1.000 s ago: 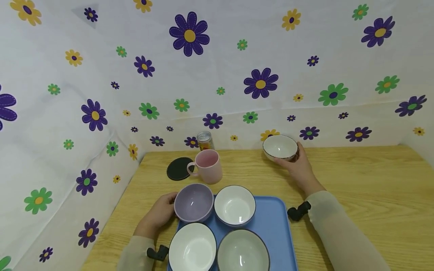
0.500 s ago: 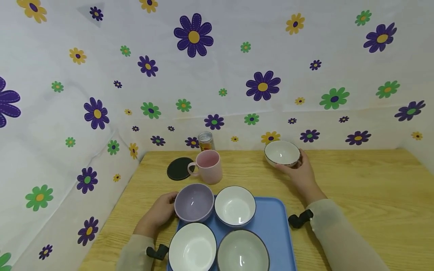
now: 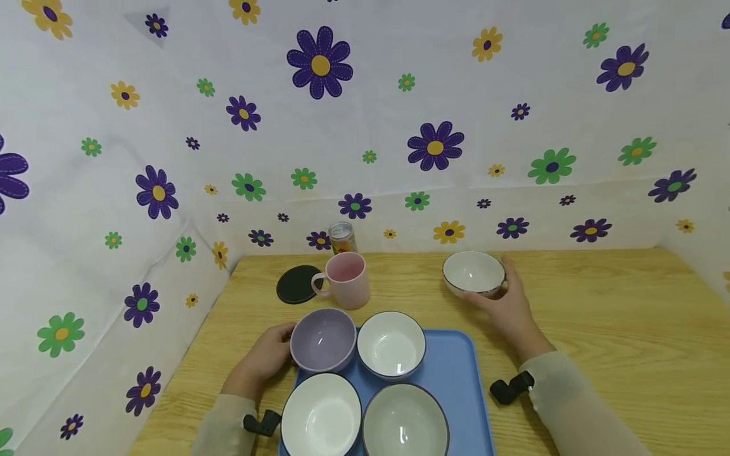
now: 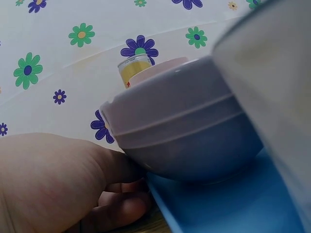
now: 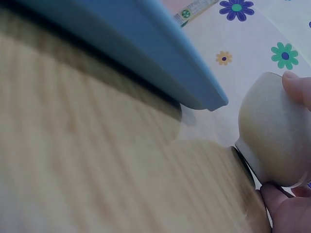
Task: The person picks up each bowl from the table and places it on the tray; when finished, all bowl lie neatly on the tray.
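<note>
My right hand (image 3: 507, 310) grips a white bowl (image 3: 470, 269) with a dark rim, thumb at its near side and fingers at its right side. In the right wrist view, the bowl's foot is right at the wooden table. My left hand (image 3: 268, 354) is beside a purple bowl (image 3: 322, 342) at the far left corner of a blue tray (image 3: 456, 367). In the left wrist view, its fingers (image 4: 126, 208) are bent close under the bowl's side by the tray edge; I cannot tell whether they hold anything.
On the tray are also a small white bowl (image 3: 391, 345), a larger white bowl (image 3: 321, 415) and a grey-white bowl (image 3: 405, 421). Behind them stand a pink mug (image 3: 350, 285), a black round coaster (image 3: 298, 284) and a can (image 3: 341, 237). Flowered cloth backs the table (image 3: 616, 310).
My right hand has brought the white bowl down and a little nearer, from close to the cloth backdrop to the tabletop. The left hand has stayed beside the purple bowl.
</note>
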A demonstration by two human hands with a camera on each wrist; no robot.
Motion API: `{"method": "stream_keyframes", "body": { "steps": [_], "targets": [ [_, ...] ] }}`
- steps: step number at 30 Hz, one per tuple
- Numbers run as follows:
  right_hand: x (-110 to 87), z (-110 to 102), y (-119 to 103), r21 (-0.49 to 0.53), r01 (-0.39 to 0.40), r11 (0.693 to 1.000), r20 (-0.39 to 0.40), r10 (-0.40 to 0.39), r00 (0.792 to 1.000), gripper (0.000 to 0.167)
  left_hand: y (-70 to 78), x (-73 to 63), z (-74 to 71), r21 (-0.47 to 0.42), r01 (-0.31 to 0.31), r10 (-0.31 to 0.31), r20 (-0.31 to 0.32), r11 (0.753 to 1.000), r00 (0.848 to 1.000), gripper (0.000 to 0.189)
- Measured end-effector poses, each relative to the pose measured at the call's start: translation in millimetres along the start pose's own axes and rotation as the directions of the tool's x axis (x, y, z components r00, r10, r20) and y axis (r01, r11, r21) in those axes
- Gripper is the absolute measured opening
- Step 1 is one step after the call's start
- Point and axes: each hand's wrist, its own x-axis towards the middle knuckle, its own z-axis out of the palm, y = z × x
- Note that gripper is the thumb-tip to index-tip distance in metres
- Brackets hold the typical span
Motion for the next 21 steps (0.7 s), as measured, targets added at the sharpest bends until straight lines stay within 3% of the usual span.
{"method": "stream_keyframes", "body": {
  "steps": [7,14,21],
  "targets": [
    [-12.3,-2.2,3.6,-0.016,0.002,1.0,0.019,-0.002,1.0,0.121,-4.4,0.6,1.2,-0.011,0.026,-0.026,-0.001,1.0,1.0,0.023],
    [-27.7,-4.1,-1.0,-0.014,0.012,1.0,0.03,-0.012,0.999,0.116,-2.4,-0.1,-0.8,-0.03,-0.029,0.03,0.022,0.999,0.999,0.02],
    [-44.4,-7.2,-3.8,0.036,0.013,0.999,0.048,-0.014,0.999,0.111,-2.3,1.3,-0.3,-0.031,-0.034,0.035,0.029,0.999,0.999,0.02]
  ]
}}
